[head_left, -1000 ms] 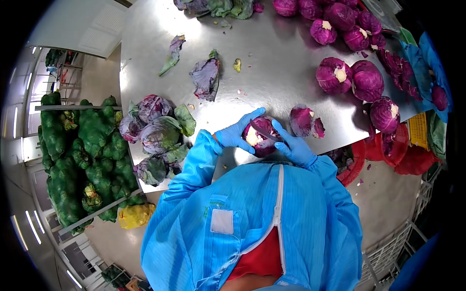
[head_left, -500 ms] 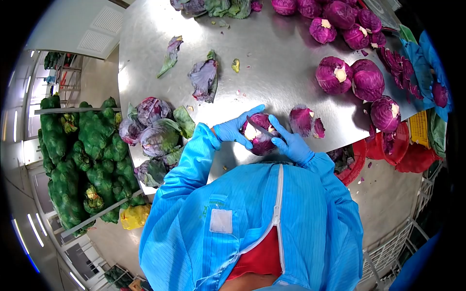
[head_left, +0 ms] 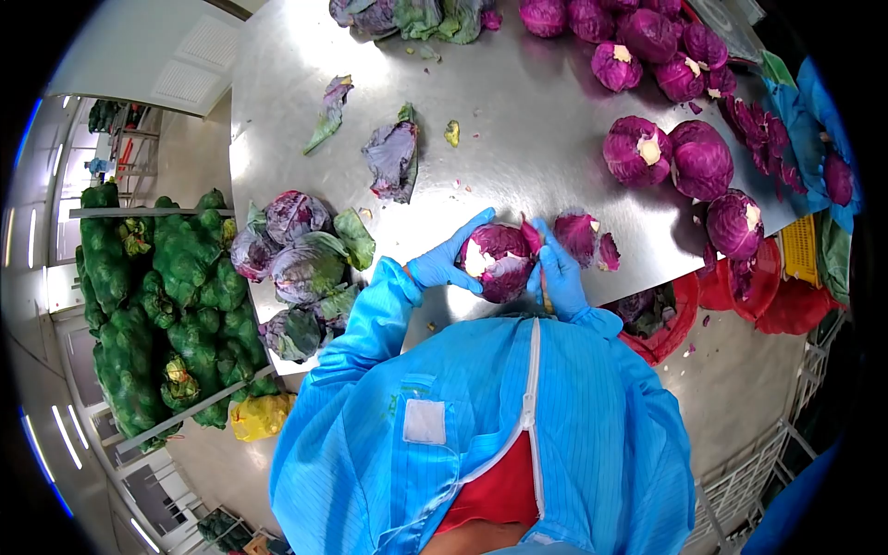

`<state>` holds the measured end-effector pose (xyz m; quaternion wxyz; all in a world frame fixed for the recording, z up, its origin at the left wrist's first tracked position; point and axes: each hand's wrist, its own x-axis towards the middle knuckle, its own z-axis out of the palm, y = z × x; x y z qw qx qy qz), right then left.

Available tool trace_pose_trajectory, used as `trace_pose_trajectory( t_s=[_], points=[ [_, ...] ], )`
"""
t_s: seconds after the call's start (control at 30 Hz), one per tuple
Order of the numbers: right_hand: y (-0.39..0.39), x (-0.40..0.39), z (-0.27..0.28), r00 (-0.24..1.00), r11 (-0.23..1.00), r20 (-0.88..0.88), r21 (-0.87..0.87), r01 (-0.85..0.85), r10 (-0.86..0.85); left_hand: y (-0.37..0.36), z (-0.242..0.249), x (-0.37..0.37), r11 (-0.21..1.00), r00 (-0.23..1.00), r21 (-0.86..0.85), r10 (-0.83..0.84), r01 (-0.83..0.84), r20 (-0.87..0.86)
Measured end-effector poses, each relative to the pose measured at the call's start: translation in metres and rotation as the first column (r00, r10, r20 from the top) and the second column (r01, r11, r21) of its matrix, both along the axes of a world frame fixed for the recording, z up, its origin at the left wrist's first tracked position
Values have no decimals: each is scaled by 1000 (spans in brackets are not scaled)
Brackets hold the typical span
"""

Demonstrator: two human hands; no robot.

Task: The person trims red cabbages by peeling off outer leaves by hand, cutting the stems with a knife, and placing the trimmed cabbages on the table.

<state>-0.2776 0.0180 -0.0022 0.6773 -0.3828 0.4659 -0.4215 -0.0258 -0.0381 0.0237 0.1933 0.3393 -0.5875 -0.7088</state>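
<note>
A red cabbage [head_left: 504, 282] with a pale cut stem end rests on the metal table in front of me. My left hand [head_left: 446, 262] holds its left side, fingers curved round it. On the other side, my right hand [head_left: 561, 277] pinches a loose purple leaf [head_left: 532, 237] at the head's upper right edge. A narrow brownish part of what appears to be the knife [head_left: 546, 298] shows below the right fingers; most of it is hidden. Peeled purple leaves [head_left: 577, 239] lie just right of my right hand.
Untrimmed cabbages [head_left: 307, 264] sit left on the steel table [head_left: 518, 111]. Trimmed heads [head_left: 638, 153] lie right and far right. Loose outer leaves [head_left: 391, 157] are scattered beyond my hands. A red basket [head_left: 680, 324] with leaves stands below the right edge; green net sacks [head_left: 176, 296] are at left.
The knife blade that lay across the cabbage no longer shows over it. My right hand has drawn back to the right, and a leaf edge now stands away from the head.
</note>
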Motion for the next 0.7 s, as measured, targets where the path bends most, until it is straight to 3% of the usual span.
trace_pose_trajectory(
  t_s=[0.1,0.13,0.27,0.37,0.4,0.5,0.6,0.7],
  points=[
    [-4,-2,0,967,964,75,133,232,-243,12,-2,3,999,998,6,44,-44,-39],
    [-2,-4,3,964,963,114,151,223,-241,15,-2,4,998,997,13,58,-57,-53],
    [8,5,8,999,998,-8,-59,37,-38,39,-13,2,943,954,222,276,-246,-114],
    [15,11,11,997,974,-75,-222,-51,35,56,-22,-23,776,816,255,563,-577,132],
    [16,12,11,996,968,-79,-244,-62,44,60,-20,-26,741,784,275,614,-612,88],
    [9,3,15,984,984,23,30,174,-175,61,-16,-22,740,780,300,625,-602,24],
    [8,-10,-2,935,930,52,136,342,-352,61,-16,-18,767,797,279,603,-578,-8],
    [15,-46,-19,905,888,-24,184,422,-426,64,-32,-5,673,717,428,693,-603,-80]
  ],
)
